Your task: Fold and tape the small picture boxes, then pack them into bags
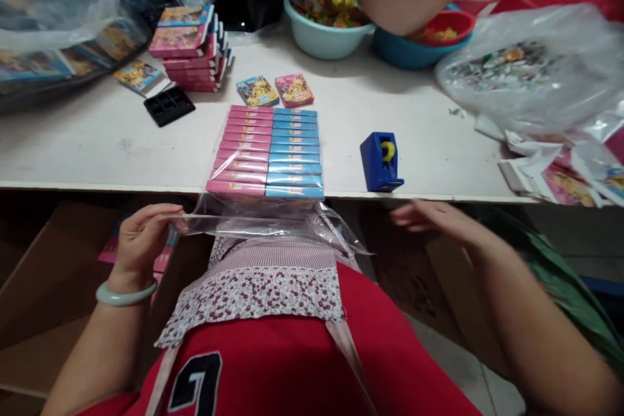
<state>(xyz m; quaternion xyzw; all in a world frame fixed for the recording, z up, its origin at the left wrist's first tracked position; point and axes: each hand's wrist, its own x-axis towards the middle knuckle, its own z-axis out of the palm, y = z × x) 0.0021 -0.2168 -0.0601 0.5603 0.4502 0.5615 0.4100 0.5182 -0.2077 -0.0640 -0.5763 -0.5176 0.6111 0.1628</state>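
Observation:
A clear plastic bag (pixel 273 224) wraps two columns of small boxes, pink boxes (pixel 244 159) on the left and blue boxes (pixel 295 159) on the right. It lies at the table's front edge, with its loose mouth hanging towards my apron. My left hand (pixel 146 234), a pale bangle on its wrist, pinches the left corner of that mouth. Apart from the bag, my right hand (pixel 433 221) is in the air just off the table edge, fingers stretched out and slightly blurred, holding nothing. Nearest to it stands a blue tape dispenser (pixel 375 172) with a yellow core.
Two single boxes (pixel 275 91) lie behind the bag. Further left are a stack of boxes (pixel 190 52) and a black tray (pixel 169 106). Basins (pixel 326 42) stand at the back. A stuffed plastic bag (pixel 531 78) and flattened cartons (pixel 560 172) lie to the right.

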